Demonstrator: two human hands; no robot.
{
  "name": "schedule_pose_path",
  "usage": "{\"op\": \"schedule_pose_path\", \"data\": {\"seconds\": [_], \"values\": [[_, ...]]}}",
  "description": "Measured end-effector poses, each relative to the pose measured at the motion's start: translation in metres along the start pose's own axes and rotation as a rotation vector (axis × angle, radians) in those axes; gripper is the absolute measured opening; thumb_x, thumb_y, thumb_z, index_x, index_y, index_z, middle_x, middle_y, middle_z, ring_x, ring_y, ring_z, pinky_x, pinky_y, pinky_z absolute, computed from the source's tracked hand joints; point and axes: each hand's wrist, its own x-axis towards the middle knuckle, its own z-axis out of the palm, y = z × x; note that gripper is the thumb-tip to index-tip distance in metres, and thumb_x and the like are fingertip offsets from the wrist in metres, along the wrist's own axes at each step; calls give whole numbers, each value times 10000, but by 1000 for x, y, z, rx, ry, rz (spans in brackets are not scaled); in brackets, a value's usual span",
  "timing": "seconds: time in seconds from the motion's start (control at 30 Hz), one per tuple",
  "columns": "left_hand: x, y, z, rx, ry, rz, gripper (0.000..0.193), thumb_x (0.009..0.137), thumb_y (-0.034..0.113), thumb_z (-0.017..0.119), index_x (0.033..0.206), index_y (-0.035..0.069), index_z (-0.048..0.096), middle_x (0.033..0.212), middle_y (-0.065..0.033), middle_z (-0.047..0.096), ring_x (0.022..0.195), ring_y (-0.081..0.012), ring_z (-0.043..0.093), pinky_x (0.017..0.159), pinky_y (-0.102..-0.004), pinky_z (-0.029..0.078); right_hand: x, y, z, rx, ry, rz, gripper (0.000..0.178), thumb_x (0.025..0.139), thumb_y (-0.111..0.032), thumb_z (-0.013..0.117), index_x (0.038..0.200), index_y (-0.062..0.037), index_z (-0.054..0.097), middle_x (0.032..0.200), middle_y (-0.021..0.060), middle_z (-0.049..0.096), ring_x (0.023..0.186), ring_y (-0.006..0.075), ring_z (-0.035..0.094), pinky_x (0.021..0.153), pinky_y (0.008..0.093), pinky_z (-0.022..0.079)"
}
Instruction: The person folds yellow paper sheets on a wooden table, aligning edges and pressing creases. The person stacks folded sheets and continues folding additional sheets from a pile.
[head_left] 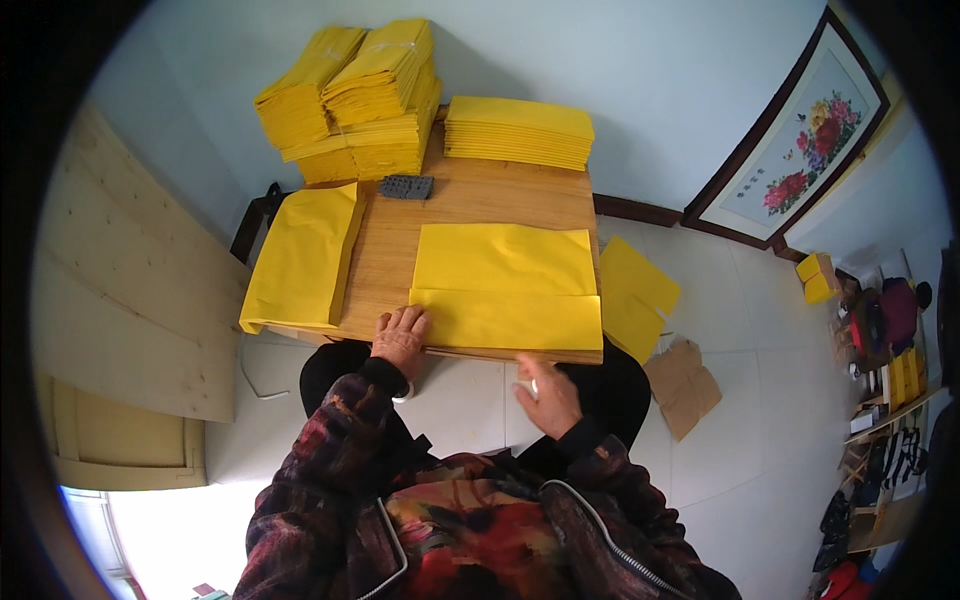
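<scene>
A yellow sheet (505,262) lies flat near the front edge of the wooden table, with a crease or overlapping edge running across it. My left hand (402,338) rests at its lower left corner, fingers laid down on the sheet's edge and the tabletop. Just below the table's front edge is my right hand (550,400), apart from the sheet. Its fingers are curled, and a small white thing shows at them, too little of it to name. At the table's left side sits a pile of yellow paper (300,258).
Tied bundles of yellow paper (375,95) rise at the table's back left, beside a neat yellow stack (518,133). A dark grey textured block (405,187) lies on the wooden table (385,240). Yellow paper (635,290) and brown paper (684,388) are right of the table.
</scene>
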Motion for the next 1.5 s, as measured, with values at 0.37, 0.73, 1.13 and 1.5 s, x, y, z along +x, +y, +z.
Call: {"op": "schedule_pose_path", "data": {"seconds": [0.37,0.73,1.13,1.5], "values": [[-30,64,-13,-35,219,164,70,751,168,638,814,142,622,890,-45,579,967,-252,582,906,-478,392,21,-12,52,982,-117,265,492,972,-128,585,1433,-81,420,1109,62,597,930,107,604,853,275,519],[-41,108,-34,-434,34,367,396,795,286,726,1143,116,645,1157,-67,624,1097,-261,570,961,-445,393,61,44,-64,87,-363,143,104,798,-70,629,870,-46,700,814,75,701,751,181,649,709,310,510],[17,51,-35,-323,51,97,569,765,231,759,1278,99,552,1352,-159,487,1254,-358,466,1012,-477,396,232,66,-100,-601,-157,-203,44,743,-67,619,748,-88,657,1128,154,638,1032,367,584,834,457,474],[144,41,24,-110,-101,-51,604,927,355,562,1447,92,404,1561,-121,300,1448,-294,262,1172,-456,216,164,23,-17,-439,101,-31,555,925,-232,570,1419,-42,403,1522,134,337,1421,346,286,1137,539,234]]}}
